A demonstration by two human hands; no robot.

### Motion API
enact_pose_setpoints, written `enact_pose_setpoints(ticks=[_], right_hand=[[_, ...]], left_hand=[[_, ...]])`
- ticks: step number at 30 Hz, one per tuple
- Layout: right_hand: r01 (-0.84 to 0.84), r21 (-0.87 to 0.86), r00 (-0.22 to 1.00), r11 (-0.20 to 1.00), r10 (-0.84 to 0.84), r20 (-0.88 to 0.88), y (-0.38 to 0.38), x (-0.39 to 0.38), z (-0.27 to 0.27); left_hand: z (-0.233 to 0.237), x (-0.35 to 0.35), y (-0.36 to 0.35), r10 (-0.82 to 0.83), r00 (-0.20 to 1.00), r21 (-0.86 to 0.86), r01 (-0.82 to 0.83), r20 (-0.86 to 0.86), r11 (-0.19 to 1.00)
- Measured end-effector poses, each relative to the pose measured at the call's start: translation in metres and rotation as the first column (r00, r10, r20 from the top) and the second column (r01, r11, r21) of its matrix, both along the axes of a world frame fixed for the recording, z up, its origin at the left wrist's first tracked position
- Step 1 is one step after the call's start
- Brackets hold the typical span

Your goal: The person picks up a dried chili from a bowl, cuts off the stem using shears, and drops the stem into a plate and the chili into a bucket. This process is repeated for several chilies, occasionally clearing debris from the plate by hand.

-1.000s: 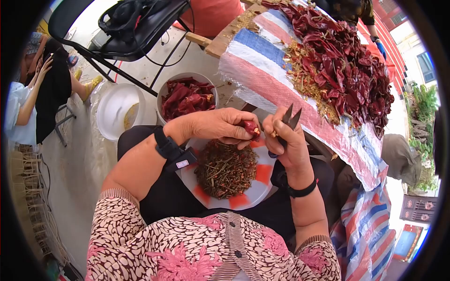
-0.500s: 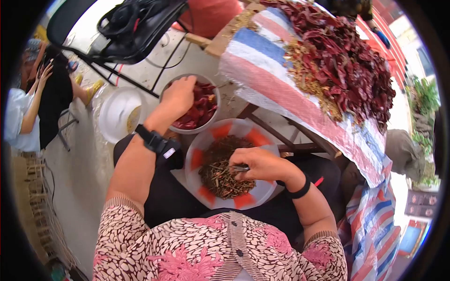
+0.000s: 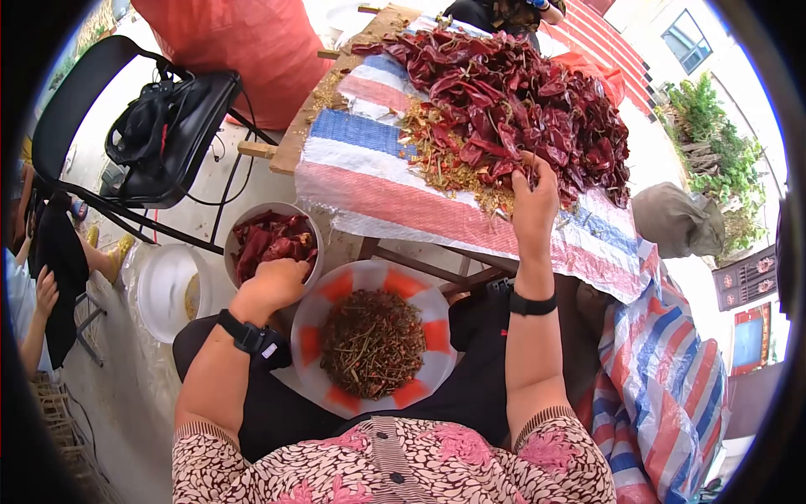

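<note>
Closest in, a cream-and-brown patterned shirt with pink flowers [image 3: 445,454] showed above dark trousers [image 3: 483,353], and a round translucent plastic bowl with orange-red patches [image 3: 434,334] sat at the lap, holding a mound of brownish-green stalks with red bits [image 3: 374,344]. Just beyond its left side, the left hand [image 3: 281,284] rested at the near edge of a round whitish tub [image 3: 314,238], fingers curled down by the crumpled dried red chillies [image 3: 270,239] inside; whether it gripped one could not be told. The right hand [image 3: 536,186] reached out over the worktop [image 3: 290,151], its bent fingers touching the near side of a large heap of dark red dried chillies [image 3: 537,101]; whether they had closed on a pod could not be told. Under the heap lay a blue, white and red striped woven sheet [image 3: 361,202], with yellowish seeds [image 3: 445,172] scattered along the heap's near left edge. Left of the tub stood a white plastic basin [image 3: 164,290], and past it a black folding chair [image 3: 180,189] bearing a black bag [image 3: 143,126]. Farther off were a big orange-red sack [image 3: 239,50], leafy green plants [image 3: 714,155] and a window [image 3: 688,40].
</note>
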State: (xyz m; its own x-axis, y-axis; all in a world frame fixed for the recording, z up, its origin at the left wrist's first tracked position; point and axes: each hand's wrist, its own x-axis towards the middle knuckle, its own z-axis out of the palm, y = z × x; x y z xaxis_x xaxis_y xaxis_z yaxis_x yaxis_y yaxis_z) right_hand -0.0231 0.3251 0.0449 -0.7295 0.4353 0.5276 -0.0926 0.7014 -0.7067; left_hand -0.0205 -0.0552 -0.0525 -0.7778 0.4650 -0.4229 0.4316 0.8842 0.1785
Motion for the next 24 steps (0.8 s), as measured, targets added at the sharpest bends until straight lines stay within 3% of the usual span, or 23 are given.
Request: enact_pose_setpoints(ticks=[2,5,9,13,16,18,19,21,22,23,24], right_hand=[[0.078,0.062,0.992,0.995,-0.084,0.091,0.012,-0.011,0.0],[0.034,0.07,0.999,0.997,-0.032,-0.028,0.021,-0.038,-0.022],[0.17,0.168,0.959,0.971,-0.202,0.199,0.01,-0.037,-0.013],[0.267,0.063,0.934,0.962,-0.274,0.228,0.023,-0.044,-0.022],[0.067,-0.382,0.977,0.922,-0.138,-0.162,0.029,-0.04,-0.021],[-0.173,-0.613,0.901,0.771,-0.128,-0.415,0.011,-0.029,-0.004],[-0.169,-0.532,0.894,0.829,-0.098,-0.437,0.002,-0.024,0.001],[-0.162,-0.36,0.883,0.919,-0.028,-0.469,-0.013,-0.015,0.004],[-0.176,-0.363,0.927,0.915,0.03,-0.374,-0.029,-0.004,0.005],[-0.22,-0.225,0.919,0.949,0.125,-0.374,-0.044,0.002,0.001],[-0.265,-0.085,0.907,0.96,0.218,-0.36,-0.059,0.007,-0.005]], left_hand=[[0.0,0.003,0.006,-0.032,0.999,0.024,0.031,0.033,0.999],[-0.011,0.002,0.009,-0.084,0.996,0.015,0.084,0.026,0.996],[-0.007,0.005,0.014,-0.086,0.995,0.0,0.086,0.041,0.996],[0.005,0.006,0.016,-0.111,0.994,0.001,0.111,0.011,0.994],[0.006,0.005,0.016,-0.115,0.993,0.022,0.115,0.022,0.993],[0.015,0.003,0.017,-0.13,0.986,0.113,0.119,0.101,0.987],[0.022,0.002,0.019,-0.139,0.98,0.158,0.117,0.139,0.981],[0.043,0.0,0.03,-0.247,0.892,0.531,0.011,0.377,0.848],[0.057,0.006,0.036,-0.218,0.85,0.629,-0.16,0.48,0.761],[0.066,0.011,0.042,-0.205,0.79,0.686,-0.335,0.578,0.646],[0.062,0.01,0.046,-0.294,0.773,0.786,-0.389,0.562,0.48]])
